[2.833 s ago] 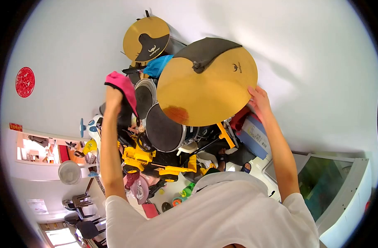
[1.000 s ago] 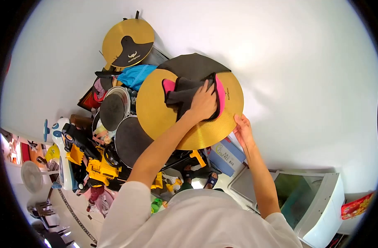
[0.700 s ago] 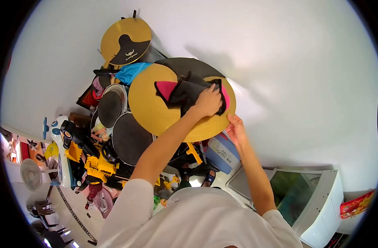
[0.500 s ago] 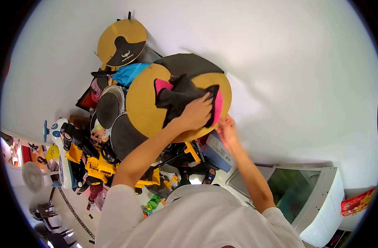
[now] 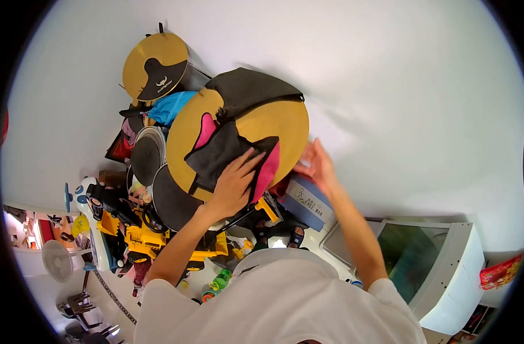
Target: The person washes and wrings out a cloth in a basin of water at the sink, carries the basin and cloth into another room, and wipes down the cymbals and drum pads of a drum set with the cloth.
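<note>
A large gold cymbal (image 5: 279, 129) hangs tilted in front of me, with a black mute pad (image 5: 250, 89) across its far edge. A black cloth with pink patches (image 5: 216, 152) lies crumpled on the near part of the cymbal. My left hand (image 5: 236, 183) presses this cloth against the cymbal, its fingers extended over the fabric. Beside the right rim is my right hand (image 5: 319, 169), slightly blurred, with fingers apart and nothing visible in them. Whether its fingertips touch the rim I cannot tell.
A smaller cymbal (image 5: 136, 69) with a black pad stands at the back left. Drums with dark pads (image 5: 173, 198), a blue bag (image 5: 173, 107) and yellow toy trucks (image 5: 144, 241) crowd the left. A blue-grey box (image 5: 305, 203) and a glass-topped white cabinet (image 5: 448, 281) are at right.
My left hand has moved left and toward me, and the cloth shifted with it. My right hand's fingers have spread from the rim. The cymbal has shifted slightly left in view.
</note>
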`<state>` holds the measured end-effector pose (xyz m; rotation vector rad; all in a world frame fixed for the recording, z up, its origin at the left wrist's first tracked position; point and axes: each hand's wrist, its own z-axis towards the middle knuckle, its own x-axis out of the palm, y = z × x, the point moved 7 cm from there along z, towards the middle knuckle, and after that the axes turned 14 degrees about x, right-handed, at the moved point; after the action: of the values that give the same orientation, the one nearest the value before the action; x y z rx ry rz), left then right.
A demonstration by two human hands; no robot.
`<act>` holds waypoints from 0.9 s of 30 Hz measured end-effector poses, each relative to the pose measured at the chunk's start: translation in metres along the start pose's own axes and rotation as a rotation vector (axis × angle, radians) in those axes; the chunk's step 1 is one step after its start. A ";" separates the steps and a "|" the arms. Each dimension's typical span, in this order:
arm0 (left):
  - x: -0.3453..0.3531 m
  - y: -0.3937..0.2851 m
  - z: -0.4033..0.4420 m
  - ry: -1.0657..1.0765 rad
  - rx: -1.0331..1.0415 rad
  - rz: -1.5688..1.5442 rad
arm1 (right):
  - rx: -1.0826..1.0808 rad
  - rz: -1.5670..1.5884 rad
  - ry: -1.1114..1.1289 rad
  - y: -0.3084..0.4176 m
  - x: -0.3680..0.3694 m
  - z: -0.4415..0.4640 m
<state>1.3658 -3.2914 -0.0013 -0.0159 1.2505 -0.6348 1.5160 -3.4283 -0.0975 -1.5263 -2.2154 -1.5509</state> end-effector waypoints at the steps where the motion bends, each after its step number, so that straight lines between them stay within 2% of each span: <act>1: -0.005 -0.003 0.003 -0.023 -0.025 0.041 | -0.002 -0.047 -0.057 0.020 -0.012 0.012; 2: -0.008 -0.006 0.005 -0.046 -0.050 0.083 | -0.004 -0.094 -0.112 0.036 -0.021 0.024; 4: 0.000 0.001 0.009 -0.019 -0.108 0.175 | -0.008 -0.175 -0.071 0.052 -0.023 0.045; 7: 0.016 0.015 0.020 0.006 -0.127 0.258 | -0.053 -0.064 -0.084 0.045 -0.026 0.059; 10: 0.033 0.014 0.052 -0.082 -0.059 0.220 | -0.079 0.058 -0.113 0.036 -0.030 0.059; 12: 0.046 0.008 0.082 -0.135 0.026 0.171 | -0.071 -0.060 -0.030 0.030 -0.052 0.069; 14: 0.063 -0.005 0.102 -0.143 0.118 0.045 | -0.028 0.095 -0.118 0.034 -0.035 0.053; 15: 0.063 -0.012 0.103 -0.165 0.134 0.033 | 0.016 0.092 -0.072 0.027 -0.050 0.062; 16: 0.062 -0.011 0.100 -0.165 0.109 -0.078 | 0.060 0.089 -0.025 0.025 -0.057 0.065; 18: 0.060 -0.009 0.089 -0.163 0.058 -0.291 | 0.061 0.152 -0.096 0.017 -0.067 0.063; 19: 0.045 -0.016 0.085 -0.058 -0.038 -0.396 | 0.061 0.186 -0.130 0.014 -0.067 0.060; 22: 0.056 -0.015 0.048 0.063 -0.183 -0.863 | 0.078 0.171 0.049 0.014 -0.046 0.053; 25: 0.039 -0.007 0.008 -0.133 -0.565 -1.179 | 0.099 0.150 0.107 0.021 -0.032 0.042; 26: 0.030 0.001 -0.002 -0.281 -0.641 -1.341 | 0.112 0.140 0.118 0.024 -0.030 0.038; 27: 0.012 -0.001 -0.002 -0.438 -0.681 -1.504 | -0.061 -0.077 -0.110 0.038 -0.036 0.029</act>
<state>1.3657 -3.2968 -0.0122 -1.6884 0.7861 -1.3174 1.5757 -3.4307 -0.1041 -1.5985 -2.3321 -1.6069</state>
